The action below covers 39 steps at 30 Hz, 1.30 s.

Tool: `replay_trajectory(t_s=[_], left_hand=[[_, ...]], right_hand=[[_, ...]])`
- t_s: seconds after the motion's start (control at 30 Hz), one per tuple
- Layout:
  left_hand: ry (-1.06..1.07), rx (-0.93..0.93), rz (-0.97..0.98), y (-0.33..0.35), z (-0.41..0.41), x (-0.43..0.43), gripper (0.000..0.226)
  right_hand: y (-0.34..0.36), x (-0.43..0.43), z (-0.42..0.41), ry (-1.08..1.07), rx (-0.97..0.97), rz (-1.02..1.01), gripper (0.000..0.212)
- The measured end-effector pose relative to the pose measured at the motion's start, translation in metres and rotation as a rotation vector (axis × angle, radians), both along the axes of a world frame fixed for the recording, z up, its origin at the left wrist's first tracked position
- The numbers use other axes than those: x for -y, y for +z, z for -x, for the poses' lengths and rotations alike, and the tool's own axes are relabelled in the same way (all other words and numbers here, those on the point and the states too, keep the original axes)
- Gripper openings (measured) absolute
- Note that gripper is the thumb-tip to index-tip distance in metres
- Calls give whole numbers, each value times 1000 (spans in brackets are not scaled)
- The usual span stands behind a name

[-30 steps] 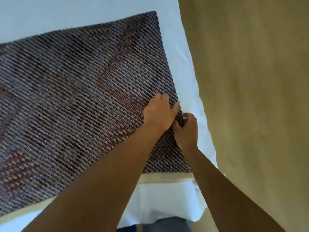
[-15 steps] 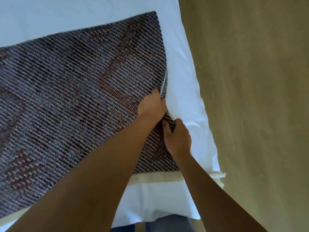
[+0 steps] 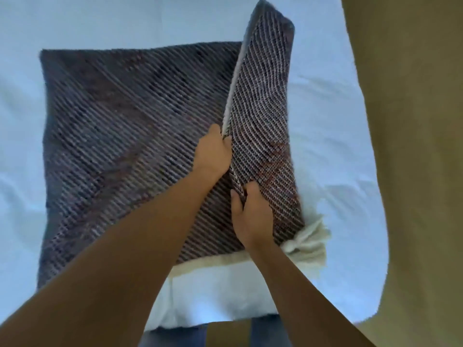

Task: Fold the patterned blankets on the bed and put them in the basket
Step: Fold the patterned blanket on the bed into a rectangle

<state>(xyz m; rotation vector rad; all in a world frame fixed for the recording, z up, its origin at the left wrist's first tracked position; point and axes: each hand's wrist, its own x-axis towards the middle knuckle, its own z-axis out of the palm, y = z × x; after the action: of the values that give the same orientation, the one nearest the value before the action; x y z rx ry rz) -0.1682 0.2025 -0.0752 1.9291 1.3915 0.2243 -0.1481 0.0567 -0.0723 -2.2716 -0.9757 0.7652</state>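
The patterned blanket (image 3: 130,146) is no longer flat on the bed (image 3: 325,121): its right edge, which we were only fingering a moment ago, now stands up off the sheet as a tall flap. Our left hand (image 3: 213,156) pinches that edge higher up, and our right hand (image 3: 250,216) is clamped round it lower down, near the cream fringe (image 3: 310,241). We judge the first fold is under way, leftward over the flat part. No basket is in view
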Motion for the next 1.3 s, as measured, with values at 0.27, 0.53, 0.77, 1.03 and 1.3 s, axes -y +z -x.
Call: replay_trajectory(t_s=[0.27, 0.53, 0.77, 1.03, 1.3], left_hand=[[135, -24, -57, -4, 190, -72, 16], [507, 100, -122, -16, 326, -82, 13], [402, 108, 257, -41, 358, -50, 37], [403, 105, 263, -40, 370, 18, 36], [355, 24, 401, -20, 392, 71, 24]], right_hand=[[-2, -78, 181, 188, -137, -44, 22], [-15, -108, 292, 393, -217, 15, 22], [-29, -91, 315, 439, -192, 110, 30], [-14, -66, 305, 620, 162, 394, 36], [0, -23, 330, 702, 145, 632, 29]])
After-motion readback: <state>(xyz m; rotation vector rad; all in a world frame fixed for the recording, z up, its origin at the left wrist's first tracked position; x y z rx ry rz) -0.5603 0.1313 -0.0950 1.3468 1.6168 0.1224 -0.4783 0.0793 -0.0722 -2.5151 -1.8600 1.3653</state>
